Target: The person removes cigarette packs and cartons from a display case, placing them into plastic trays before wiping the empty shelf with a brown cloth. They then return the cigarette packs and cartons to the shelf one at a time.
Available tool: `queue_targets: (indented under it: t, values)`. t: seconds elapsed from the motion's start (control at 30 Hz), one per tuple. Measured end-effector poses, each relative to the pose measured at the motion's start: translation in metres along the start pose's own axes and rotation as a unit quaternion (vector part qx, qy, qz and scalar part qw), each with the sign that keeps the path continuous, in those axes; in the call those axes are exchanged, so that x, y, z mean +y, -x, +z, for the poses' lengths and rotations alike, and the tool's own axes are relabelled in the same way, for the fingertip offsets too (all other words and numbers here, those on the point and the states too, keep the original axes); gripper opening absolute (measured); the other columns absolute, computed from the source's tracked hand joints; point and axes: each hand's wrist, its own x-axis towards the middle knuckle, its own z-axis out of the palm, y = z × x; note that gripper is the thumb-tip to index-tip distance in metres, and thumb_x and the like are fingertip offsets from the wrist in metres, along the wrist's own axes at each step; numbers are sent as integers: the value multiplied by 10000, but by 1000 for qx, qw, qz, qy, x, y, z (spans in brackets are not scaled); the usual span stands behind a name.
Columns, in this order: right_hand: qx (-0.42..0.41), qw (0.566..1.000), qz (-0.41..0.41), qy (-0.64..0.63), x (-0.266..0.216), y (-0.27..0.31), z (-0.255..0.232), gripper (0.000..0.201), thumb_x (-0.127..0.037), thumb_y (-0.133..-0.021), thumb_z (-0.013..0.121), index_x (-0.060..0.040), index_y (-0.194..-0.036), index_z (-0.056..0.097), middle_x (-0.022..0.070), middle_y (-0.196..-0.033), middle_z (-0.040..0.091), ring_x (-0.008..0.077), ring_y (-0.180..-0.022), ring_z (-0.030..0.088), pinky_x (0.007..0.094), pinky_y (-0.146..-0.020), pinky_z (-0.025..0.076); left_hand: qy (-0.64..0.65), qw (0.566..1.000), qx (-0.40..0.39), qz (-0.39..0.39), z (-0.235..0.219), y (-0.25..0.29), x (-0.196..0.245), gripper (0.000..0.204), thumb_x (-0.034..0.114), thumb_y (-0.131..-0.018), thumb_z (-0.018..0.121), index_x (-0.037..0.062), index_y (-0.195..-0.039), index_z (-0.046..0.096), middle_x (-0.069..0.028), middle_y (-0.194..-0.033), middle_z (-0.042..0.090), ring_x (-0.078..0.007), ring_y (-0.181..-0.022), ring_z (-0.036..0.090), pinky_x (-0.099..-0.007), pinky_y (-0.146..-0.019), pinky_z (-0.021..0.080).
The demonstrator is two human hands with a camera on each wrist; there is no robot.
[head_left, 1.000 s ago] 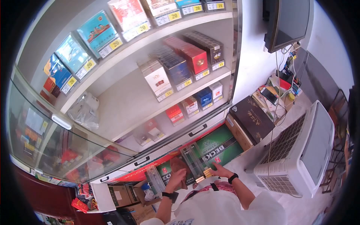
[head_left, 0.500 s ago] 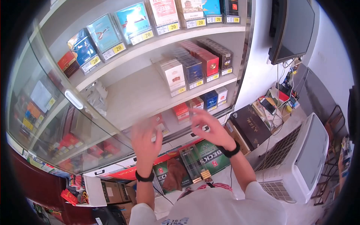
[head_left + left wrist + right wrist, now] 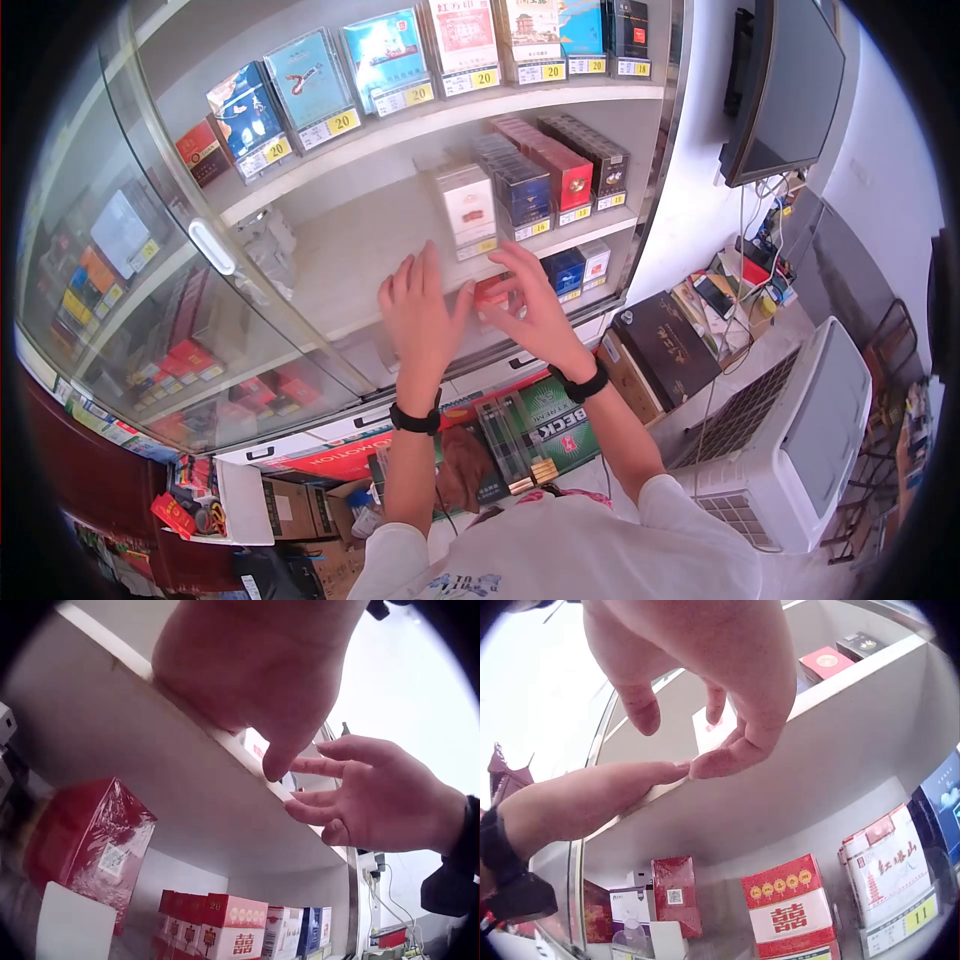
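Just in front of the middle shelf's front edge, my left hand (image 3: pixel 420 315) is raised with its fingers spread. My right hand (image 3: pixel 535 310) is beside it, fingers loosely bent, with nothing visible in its grasp. A white pack (image 3: pixel 466 205) stands on the shelf above them. Between the hands, a red pack (image 3: pixel 492 292) shows on the lower shelf. The right wrist view has red-and-white packs (image 3: pixel 789 909) below my right hand (image 3: pixel 705 667). In the left wrist view, a wrapped red box (image 3: pixel 97 847) lies below my left hand (image 3: pixel 255 667). Whether either hand touches the shelf, I cannot tell.
A sliding glass door with a white handle (image 3: pixel 212 248) covers the cabinet's left side. Clear trays (image 3: pixel 505 440) and a brown cloth (image 3: pixel 464 465) lie on boxes below. An air cooler (image 3: pixel 790 430) stands at right, beneath a wall screen (image 3: pixel 790 90).
Both hands have left the brown cloth and clear trays and risen to the shelves. Over the last half second they came closer together. The head view has shifted too.
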Motion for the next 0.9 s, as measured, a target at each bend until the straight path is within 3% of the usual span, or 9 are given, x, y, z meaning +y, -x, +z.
queue_targets:
  t: [0.2,0.4,0.5,0.67,0.77,0.9]
  values:
    - [-26,990,77,-115,10,-8,9,729,-98,-911,713,-18,-1532,340,185,-1466,443,148,-941,667,269,-751,556,29,999,-19,-24,-1,1,-3,748,385,-867,719,0,-1463,481,-163,-1311,634,-291,-1304,517,-448,-1103,322]
    - [-3,996,62,-64,15,-15,19,816,-103,-908,716,-18,-1580,261,213,-1499,458,149,-902,671,270,-734,549,47,999,-23,-10,-7,1,-7,699,337,-893,699,7,-1467,476,-172,-1329,628,-305,-1299,522,-456,-1155,279]
    - [1,996,63,-65,5,-17,21,838,-90,-892,727,-34,-1585,261,217,-1515,453,151,-864,676,272,-736,550,90,996,-18,-22,-6,3,-12,657,288,-875,714,-42,-1402,504,-204,-1275,647,-330,-1258,546,-485,-1157,295]
    - [-12,995,85,-56,-6,-11,10,873,-70,-855,755,-52,-1585,277,218,-1508,460,152,-839,679,284,-738,556,173,983,-48,-48,-19,16,-24,650,250,-875,720,-19,-1421,493,-219,-1283,639,-346,-1262,545,-479,-1140,338]
    - [15,999,33,-31,15,-19,17,896,-75,-841,761,-31,-1587,267,222,-1496,461,157,-827,679,283,-735,556,163,984,-45,-53,-27,12,-22,657,253,-869,724,-25,-1418,492,-221,-1300,630,-355,-1273,539,-468,-1127,351]
    - [-17,997,74,14,6,-32,20,923,-108,-838,768,3,-1589,243,212,-1387,546,165,-835,685,286,-705,560,64,997,-48,-7,-19,5,-21,708,279,-849,739,-57,-1414,477,-221,-1327,613,-360,-1288,532,-463,-1118,353]
